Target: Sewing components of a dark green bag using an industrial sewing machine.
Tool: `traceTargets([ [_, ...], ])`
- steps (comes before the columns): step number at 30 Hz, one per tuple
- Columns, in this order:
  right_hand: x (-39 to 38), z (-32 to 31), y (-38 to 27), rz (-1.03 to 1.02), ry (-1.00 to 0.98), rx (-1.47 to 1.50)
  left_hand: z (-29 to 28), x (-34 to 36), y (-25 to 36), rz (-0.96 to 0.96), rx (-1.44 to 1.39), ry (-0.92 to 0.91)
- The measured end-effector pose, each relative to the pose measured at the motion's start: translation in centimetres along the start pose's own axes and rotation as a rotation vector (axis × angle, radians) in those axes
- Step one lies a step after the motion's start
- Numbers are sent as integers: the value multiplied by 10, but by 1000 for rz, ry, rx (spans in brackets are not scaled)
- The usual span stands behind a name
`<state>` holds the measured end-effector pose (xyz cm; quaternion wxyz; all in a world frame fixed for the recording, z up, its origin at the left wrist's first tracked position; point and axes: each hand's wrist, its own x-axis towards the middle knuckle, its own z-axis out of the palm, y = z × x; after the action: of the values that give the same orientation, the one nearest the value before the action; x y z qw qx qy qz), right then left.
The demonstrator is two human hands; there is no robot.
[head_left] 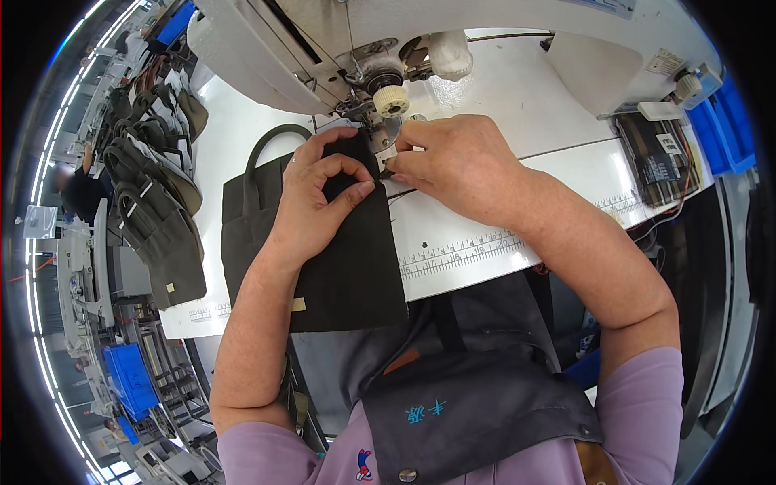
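Dark green cloth bag (347,259) lies mid-frame on the white worktop (485,242); I judge it light, limp and best held by its edges. My left hand (319,202) pinches its fabric, and my right hand (457,162) has its fingers (404,166) pressing the top edge at the sewing machine (380,56) needle above.

Lilac short sleeves (647,396), dark grey apron (477,404) with 2 snap studs, bare forearms.

Fabric panel (347,259) on table (485,105) front-left, sewing machine (339,48) behind, bag stack (158,202) far left — bin (731,121) right.
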<state>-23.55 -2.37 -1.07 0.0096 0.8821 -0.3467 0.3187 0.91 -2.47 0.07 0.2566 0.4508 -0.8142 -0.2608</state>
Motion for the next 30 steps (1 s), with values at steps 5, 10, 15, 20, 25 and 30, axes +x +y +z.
traceTargets([
  [5, 1, -2, -3, -16, -7, -30, 7, 2, 2, -19, 59, 53],
  [10, 2, -3, -4, -14, -11, -42, 11, 5, 1, -21, 122, 125],
  [15, 1, -4, -5, 12, -32, -32, 14, 6, -4, 34, 131, 153],
  [20, 0, -3, -4, 34, -20, 20, 13, 8, 0, -7, 110, 92],
  [25, 3, -7, -2, 23, -20, -9, 13, 6, -1, 21, 145, 118],
  [30, 4, -8, -2, 60, -23, 54, 15, 6, -1, 23, 142, 152],
])
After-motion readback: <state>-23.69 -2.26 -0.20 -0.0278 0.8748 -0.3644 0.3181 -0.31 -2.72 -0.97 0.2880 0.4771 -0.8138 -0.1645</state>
